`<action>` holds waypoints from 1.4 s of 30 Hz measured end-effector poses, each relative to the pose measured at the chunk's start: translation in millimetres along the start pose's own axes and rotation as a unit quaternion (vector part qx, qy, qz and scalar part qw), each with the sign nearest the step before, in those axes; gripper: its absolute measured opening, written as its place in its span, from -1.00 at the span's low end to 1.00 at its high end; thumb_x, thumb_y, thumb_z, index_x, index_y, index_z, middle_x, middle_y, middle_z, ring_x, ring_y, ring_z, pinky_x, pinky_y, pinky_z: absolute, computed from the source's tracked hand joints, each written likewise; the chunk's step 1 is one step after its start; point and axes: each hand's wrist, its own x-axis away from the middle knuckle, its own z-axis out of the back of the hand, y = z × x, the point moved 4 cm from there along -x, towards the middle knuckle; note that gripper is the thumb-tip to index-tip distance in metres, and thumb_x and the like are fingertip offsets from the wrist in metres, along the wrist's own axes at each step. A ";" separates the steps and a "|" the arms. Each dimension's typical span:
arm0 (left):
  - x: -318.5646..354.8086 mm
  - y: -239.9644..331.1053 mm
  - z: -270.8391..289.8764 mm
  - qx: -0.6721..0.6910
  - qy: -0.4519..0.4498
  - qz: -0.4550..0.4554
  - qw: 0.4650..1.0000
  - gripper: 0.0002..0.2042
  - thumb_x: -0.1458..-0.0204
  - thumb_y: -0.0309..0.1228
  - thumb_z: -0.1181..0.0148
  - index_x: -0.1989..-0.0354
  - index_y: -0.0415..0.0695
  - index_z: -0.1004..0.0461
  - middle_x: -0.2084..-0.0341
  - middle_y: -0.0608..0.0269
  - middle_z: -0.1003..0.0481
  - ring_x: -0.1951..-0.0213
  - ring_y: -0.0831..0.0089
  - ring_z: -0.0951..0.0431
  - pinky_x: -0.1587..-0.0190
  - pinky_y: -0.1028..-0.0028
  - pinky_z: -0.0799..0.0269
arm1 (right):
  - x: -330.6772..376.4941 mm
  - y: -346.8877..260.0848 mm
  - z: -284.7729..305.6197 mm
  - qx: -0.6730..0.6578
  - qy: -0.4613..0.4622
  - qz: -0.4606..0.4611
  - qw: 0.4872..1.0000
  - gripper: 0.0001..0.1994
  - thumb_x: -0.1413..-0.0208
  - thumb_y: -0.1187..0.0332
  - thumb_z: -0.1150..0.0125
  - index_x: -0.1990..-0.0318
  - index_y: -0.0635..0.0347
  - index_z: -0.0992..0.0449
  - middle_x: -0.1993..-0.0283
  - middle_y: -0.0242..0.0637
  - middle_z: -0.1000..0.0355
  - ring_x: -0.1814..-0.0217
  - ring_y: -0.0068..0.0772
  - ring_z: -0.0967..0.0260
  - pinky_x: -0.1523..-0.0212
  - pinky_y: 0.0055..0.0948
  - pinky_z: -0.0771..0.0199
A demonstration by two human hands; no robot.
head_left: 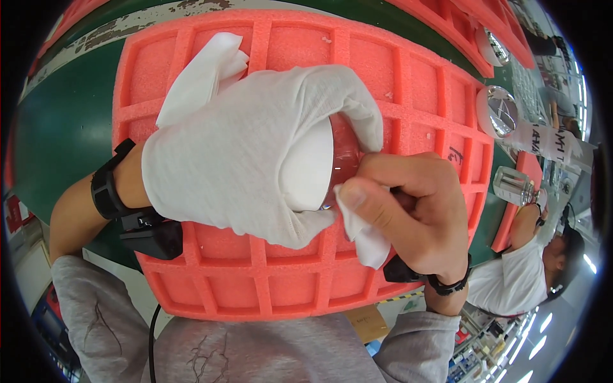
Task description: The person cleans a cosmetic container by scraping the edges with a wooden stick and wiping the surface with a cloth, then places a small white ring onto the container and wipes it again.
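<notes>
My left hand [242, 147], in a white fabric glove, curls around a round glass piece [310, 169] with a white face and a see-through side, through which pink shows. The glove and palm hide part of its shape. My bare right hand [421, 210] is closed on a white cloth [367, 242], pinched between thumb and bent fingers at the glass piece's right edge. Both hands are over a pink foam tray [300, 48] divided into square pockets. A second, folded white cloth [198, 83] lies on the tray beyond my left hand.
A green table [70, 121] lies under the tray. To the right are a shiny silver dome [498, 112], a clear glass jar [511, 185] and another person in a white shirt [511, 277]. More pink foam [440, 25] stands at the far right. A black cable [153, 338] hangs by my sleeve.
</notes>
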 end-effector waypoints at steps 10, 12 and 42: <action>-0.4 -0.5 -0.3 0.001 0.015 -0.014 1.000 -0.54 0.44 -0.32 -0.44 0.23 0.06 -0.45 0.38 0.54 -0.40 0.47 0.57 -0.41 0.25 0.44 -0.05 | -1.8 -3.5 2.7 0.053 -0.041 0.013 0.998 -0.77 -0.25 0.43 -0.16 0.43 0.39 -0.54 0.63 -0.40 -0.37 0.64 -0.73 -0.17 0.63 -0.58 -0.03; -0.9 0.1 -0.5 -0.017 0.011 -0.005 1.000 -0.54 0.44 -0.31 -0.44 0.24 0.07 -0.44 0.39 0.55 -0.40 0.47 0.57 -0.41 0.25 0.43 -0.04 | -1.2 -2.4 0.6 0.044 -0.034 0.013 0.998 -0.77 -0.26 0.43 -0.15 0.43 0.40 -0.54 0.63 -0.40 -0.38 0.64 -0.73 -0.18 0.63 -0.59 -0.04; -0.5 2.7 0.9 -0.025 -0.011 -0.004 1.000 -0.54 0.39 -0.36 -0.44 0.21 0.02 -0.43 0.36 0.49 -0.44 0.40 0.50 -0.49 0.29 0.44 -0.13 | -0.9 -0.6 2.6 0.080 -0.021 0.059 0.995 -0.80 -0.20 0.45 -0.23 0.43 0.40 -0.54 0.62 -0.29 -0.40 0.62 -0.61 -0.28 0.61 -0.55 -0.11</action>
